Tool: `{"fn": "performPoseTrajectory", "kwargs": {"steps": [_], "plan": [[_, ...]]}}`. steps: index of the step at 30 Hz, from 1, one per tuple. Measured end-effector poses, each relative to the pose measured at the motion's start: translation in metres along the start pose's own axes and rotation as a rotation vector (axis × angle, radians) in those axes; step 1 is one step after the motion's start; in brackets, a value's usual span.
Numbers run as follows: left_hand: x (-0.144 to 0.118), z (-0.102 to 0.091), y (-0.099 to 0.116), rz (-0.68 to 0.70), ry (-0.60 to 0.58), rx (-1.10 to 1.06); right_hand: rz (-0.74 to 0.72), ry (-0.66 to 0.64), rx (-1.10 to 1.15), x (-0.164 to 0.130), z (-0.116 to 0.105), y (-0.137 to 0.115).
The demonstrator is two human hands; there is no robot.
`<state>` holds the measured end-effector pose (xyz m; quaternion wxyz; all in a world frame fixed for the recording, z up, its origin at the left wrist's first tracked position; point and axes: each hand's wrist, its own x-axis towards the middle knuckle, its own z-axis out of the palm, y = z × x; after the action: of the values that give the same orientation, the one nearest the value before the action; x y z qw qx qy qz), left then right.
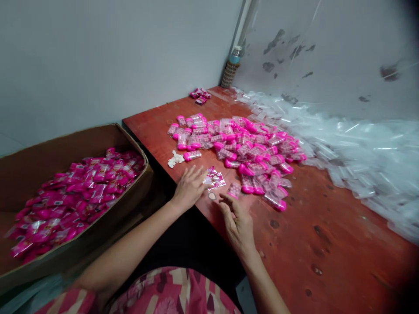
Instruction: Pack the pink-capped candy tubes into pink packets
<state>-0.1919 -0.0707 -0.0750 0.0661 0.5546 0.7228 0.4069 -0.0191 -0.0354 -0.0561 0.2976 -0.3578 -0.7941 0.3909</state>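
My left hand (190,186) is over the table's near edge with its fingers stretched out. Its fingertips reach the left side of a shiny pink printed packet (216,178) lying flat. To the right, my right hand (238,222) hovers low with loosely bent fingers, thumb apart, and nothing visible in it. Just beyond its fingertips lies a small clear container (234,190) with pale pink pieces inside. A large heap of similar clear containers with bright pink caps (248,148) spreads behind both hands. One capped container (192,155) rests beside a crumpled whitish lump (176,158).
At left stands a cardboard box (131,141) filled with pink packets (78,196). Clear plastic pieces (360,152) are piled along the right wall of the red table (327,244). In the back corner are several pink packets (200,95) and a bottle (235,55) in a woven holder (229,74).
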Motion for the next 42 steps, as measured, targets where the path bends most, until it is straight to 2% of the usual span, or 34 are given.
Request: {"fn": "performPoseTrajectory", "kwargs": {"steps": [2,4,8,11,14,18,21,23,25,26,28,32,35,38,40,42], "plan": [[0.005,0.018,-0.002,0.076,-0.058,0.212,0.023,0.015,-0.026,-0.002,-0.002,0.004],[0.006,0.027,-0.004,0.106,-0.056,0.317,0.044,0.027,-0.031,-0.003,-0.004,0.007],[0.003,0.029,-0.006,0.137,0.012,0.301,0.076,0.029,-0.005,0.002,-0.007,0.01],[0.001,0.027,0.002,0.126,0.068,0.162,0.119,0.105,0.066,0.011,-0.004,0.009],[-0.005,0.02,0.023,0.051,0.091,-0.089,0.209,0.186,0.332,0.021,0.0,0.005],[-0.022,0.003,0.051,-0.187,0.035,-0.551,0.322,0.098,0.707,0.023,-0.001,0.002],[-0.037,-0.008,0.056,-0.451,-0.077,-0.782,0.382,-0.031,0.792,0.008,-0.01,0.001],[-0.046,-0.011,0.052,-0.59,-0.276,-0.882,0.411,-0.141,0.83,-0.004,-0.016,0.002],[-0.054,-0.01,0.048,-0.667,-0.473,-0.961,0.427,-0.221,0.837,-0.013,-0.022,0.002],[-0.057,-0.008,0.047,-0.687,-0.531,-0.989,0.428,-0.243,0.821,-0.016,-0.024,0.002],[-0.061,-0.005,0.047,-0.704,-0.57,-1.03,0.418,-0.266,0.765,-0.02,-0.026,0.001],[-0.065,-0.001,0.051,-0.736,-0.561,-1.068,0.361,-0.331,0.634,-0.02,-0.029,-0.002],[-0.066,-0.003,0.052,-0.739,-0.53,-1.04,0.259,-0.402,0.424,-0.012,-0.036,-0.003],[-0.067,-0.005,0.05,-0.768,-0.451,-0.999,-0.01,-0.367,-0.004,0.011,-0.048,0.005],[-0.066,-0.007,0.049,-0.844,-0.362,-1.04,-0.262,-0.333,-0.346,0.033,-0.055,0.015],[-0.063,-0.008,0.047,-0.946,-0.285,-1.139,-0.456,-0.382,-0.622,0.055,-0.061,0.028]]}}
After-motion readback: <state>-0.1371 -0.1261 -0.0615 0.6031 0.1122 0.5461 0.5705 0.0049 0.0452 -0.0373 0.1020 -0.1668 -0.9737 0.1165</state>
